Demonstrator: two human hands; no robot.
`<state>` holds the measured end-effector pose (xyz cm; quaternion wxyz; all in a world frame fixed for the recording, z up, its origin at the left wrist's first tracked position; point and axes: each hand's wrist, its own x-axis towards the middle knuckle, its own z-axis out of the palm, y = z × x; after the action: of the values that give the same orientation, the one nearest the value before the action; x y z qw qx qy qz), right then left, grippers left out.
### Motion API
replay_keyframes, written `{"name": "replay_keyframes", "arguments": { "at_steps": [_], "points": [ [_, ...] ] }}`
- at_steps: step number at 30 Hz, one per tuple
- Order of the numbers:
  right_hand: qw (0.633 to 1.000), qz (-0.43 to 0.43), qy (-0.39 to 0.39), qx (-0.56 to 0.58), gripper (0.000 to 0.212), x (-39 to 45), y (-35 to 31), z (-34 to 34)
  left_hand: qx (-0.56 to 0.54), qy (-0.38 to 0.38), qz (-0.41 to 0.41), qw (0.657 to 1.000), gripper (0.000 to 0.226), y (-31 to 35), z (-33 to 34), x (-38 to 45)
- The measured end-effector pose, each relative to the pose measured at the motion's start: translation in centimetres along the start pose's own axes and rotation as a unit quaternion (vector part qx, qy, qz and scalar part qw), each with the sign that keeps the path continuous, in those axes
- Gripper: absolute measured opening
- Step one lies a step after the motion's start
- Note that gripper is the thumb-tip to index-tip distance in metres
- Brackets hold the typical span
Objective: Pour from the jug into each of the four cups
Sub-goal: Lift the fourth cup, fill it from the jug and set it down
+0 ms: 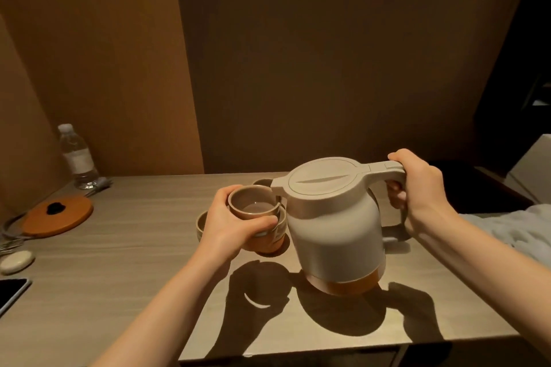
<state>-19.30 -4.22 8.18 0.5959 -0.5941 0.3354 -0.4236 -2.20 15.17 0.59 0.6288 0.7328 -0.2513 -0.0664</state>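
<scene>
At frame centre, the left hand [229, 225] is gripping a beige ceramic cup [254, 205] while the right hand [417, 188] is clasping the tilted cream plastic jug [334, 226] by its handle.

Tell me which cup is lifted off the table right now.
The cup held in the left hand, right at the jug spout. The other visible cups sit on the table behind and beside it.
</scene>
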Motion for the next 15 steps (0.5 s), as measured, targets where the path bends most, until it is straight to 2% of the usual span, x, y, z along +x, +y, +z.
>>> {"name": "replay_keyframes", "arguments": {
  "at_steps": [7,15],
  "points": [
    [1.0,-0.003,0.013,0.018,0.033,1.9,-0.2,1.1,0.017,0.016,-0.004,1.0,0.078,0.2,-0.2,4.7],
    [1.0,-0.003,0.008,0.021,0.035,4.5,0.5,2.7,0.056,0.035,-0.031,0.997,0.087,-1.6,-0.9,11.6]
  ]
}}
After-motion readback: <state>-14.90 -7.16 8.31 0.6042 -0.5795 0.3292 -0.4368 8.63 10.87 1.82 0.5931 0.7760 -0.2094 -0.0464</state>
